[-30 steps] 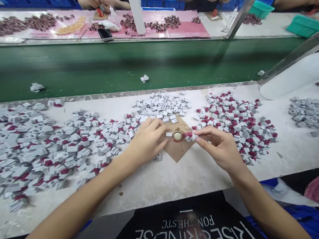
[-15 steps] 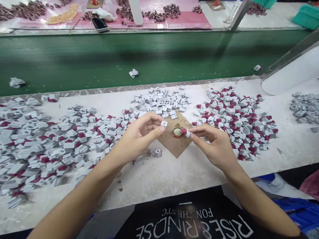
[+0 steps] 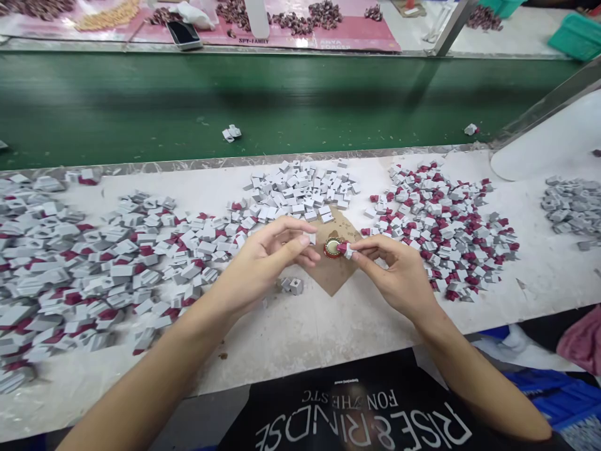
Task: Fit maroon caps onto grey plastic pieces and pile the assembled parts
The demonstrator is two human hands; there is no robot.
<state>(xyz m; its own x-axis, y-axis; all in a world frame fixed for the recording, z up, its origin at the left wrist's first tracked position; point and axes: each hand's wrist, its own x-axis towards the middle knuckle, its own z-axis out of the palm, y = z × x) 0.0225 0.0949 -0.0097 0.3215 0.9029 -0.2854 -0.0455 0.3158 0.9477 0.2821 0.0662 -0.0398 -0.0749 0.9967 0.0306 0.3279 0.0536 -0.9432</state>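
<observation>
My left hand (image 3: 265,260) pinches a small pale grey block (image 3: 312,238) between thumb and fingers, partly hidden by them. My right hand (image 3: 399,269) grips a small maroon and grey plastic piece (image 3: 345,250) by its grey end. The maroon end of that piece reaches over a red-rimmed bottle cap (image 3: 333,247) with a pale, shiny inside. Under the cap lies a brown square sheet (image 3: 332,280) with wet-looking spots. Below my left hand, a loose grey block (image 3: 295,286) sits on the white table.
Plain grey blocks (image 3: 300,191) are heaped behind the sheet. Joined maroon-grey pieces lie in a right pile (image 3: 451,232) and a wide left pile (image 3: 117,269). Beyond runs a green conveyor belt (image 3: 328,103) carrying a few pieces. A white tube (image 3: 549,134) slants at the right.
The block in my left hand has turned and is more covered by the fingers, which have stretched further right. My right hand stays at the cap. Pieces on the belt have shifted left.
</observation>
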